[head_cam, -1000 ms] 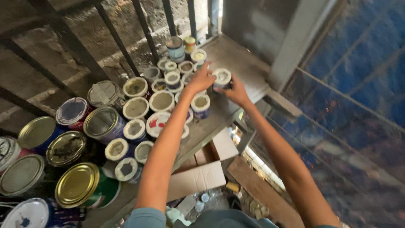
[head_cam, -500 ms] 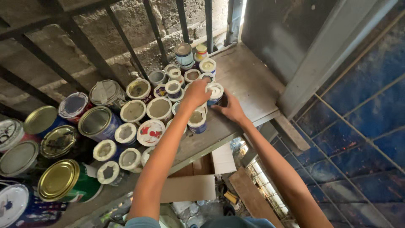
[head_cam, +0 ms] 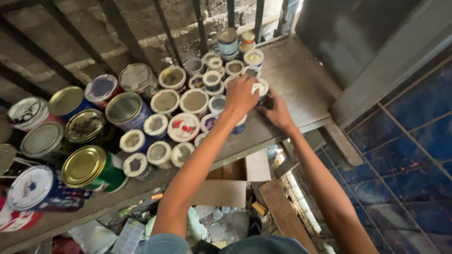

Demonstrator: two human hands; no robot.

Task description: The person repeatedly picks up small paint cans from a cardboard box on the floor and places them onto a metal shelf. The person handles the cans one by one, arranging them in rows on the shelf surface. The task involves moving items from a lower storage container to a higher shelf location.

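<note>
Left hand [head_cam: 241,94] is laid palm-down over the small cans, fingers curled on the top of a white-lidded can [head_cam: 260,88]; grip is shared with the right hand [head_cam: 278,112], which is cupped against that can's near side from below-right. Whether the can is lifted or resting on the shelf [head_cam: 301,80] cannot be told (its base is hidden by the fingers). Both hands are narrow, closed around the same can.

Just under the left wrist a can with a blue-purple label [head_cam: 210,123] is seen, touching its neighbours. Left of the hand, two grey-crusted open cans [head_cam: 195,100] are packed side by side, and a white lid with red marks [head_cam: 183,127] lies nearer the shelf edge. Beyond the fingertips a cluster of small tins [head_cam: 214,63] is crowded toward the bars [head_cam: 200,26], with a taller blue-banded can [head_cam: 228,41] at the back.

Far left of the hand, larger cans are stacked on their sides: a gold-lidded green can [head_cam: 84,165] and a silver-lidded blue one [head_cam: 125,108].

Right of the right hand, bare shelf is met by a grey wall [head_cam: 358,42]. Below both arms, cardboard [head_cam: 221,193] and clutter are seen on the floor.
</note>
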